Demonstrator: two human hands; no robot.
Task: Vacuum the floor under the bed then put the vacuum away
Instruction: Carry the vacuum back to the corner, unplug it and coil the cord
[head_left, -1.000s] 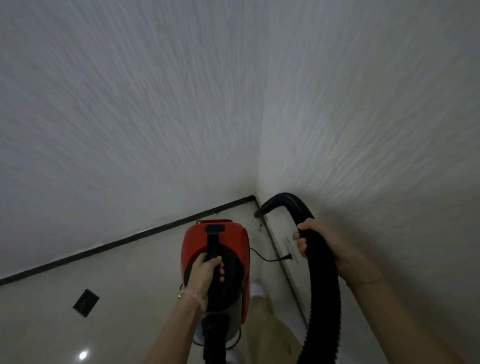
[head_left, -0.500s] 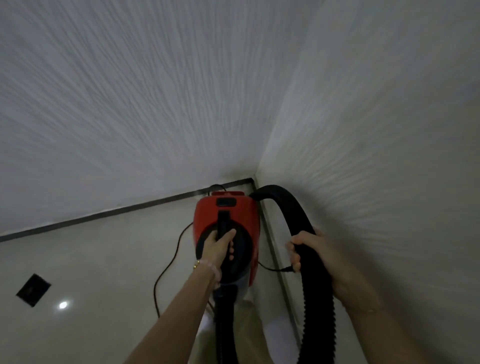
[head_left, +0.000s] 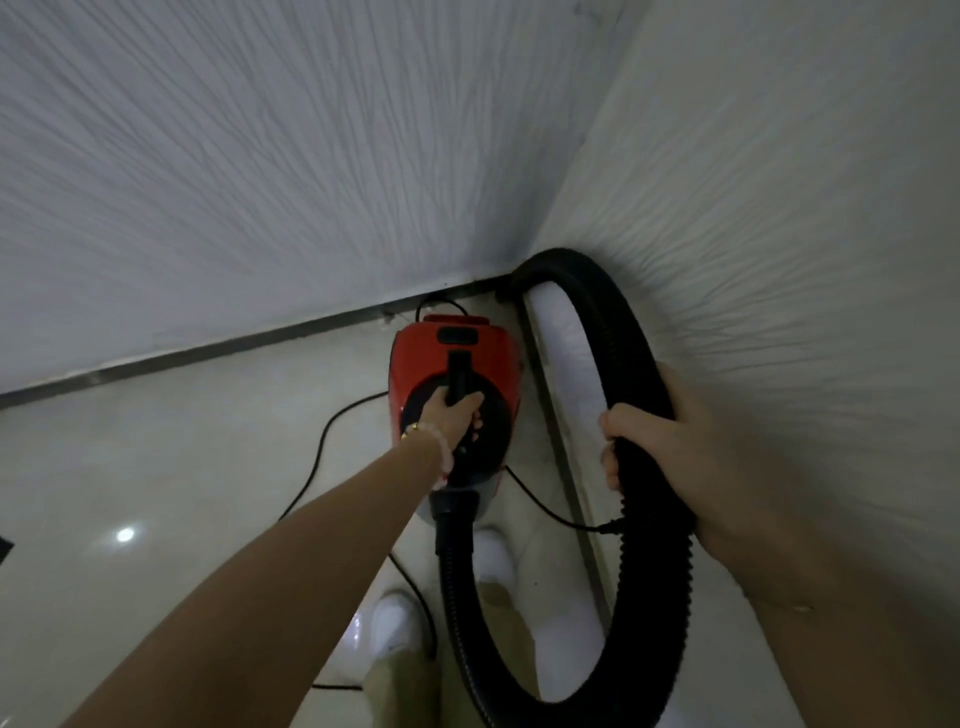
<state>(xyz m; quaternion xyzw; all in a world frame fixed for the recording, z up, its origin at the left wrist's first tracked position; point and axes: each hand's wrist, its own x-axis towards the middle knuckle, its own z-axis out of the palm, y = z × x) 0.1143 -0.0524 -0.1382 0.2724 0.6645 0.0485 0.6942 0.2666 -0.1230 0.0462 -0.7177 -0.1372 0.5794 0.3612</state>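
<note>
While the left hand (head_left: 453, 422) grips the red plastic vacuum (head_left: 415, 353) and the right hand (head_left: 672, 447) its black ribbed hose (head_left: 657, 582), stowing likely needs it settled in the far corner (head_left: 508, 270).

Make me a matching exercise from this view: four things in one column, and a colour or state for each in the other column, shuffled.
1. vacuum body
2. hose
3. cord
4. shoes

A. white, at the bottom of the view
B. red, its handle gripped by the left hand
C. thin, trailing over the floor
D. black and ribbed, looped, gripped by the right hand

Pairs: 1-B, 2-D, 3-C, 4-A
</note>
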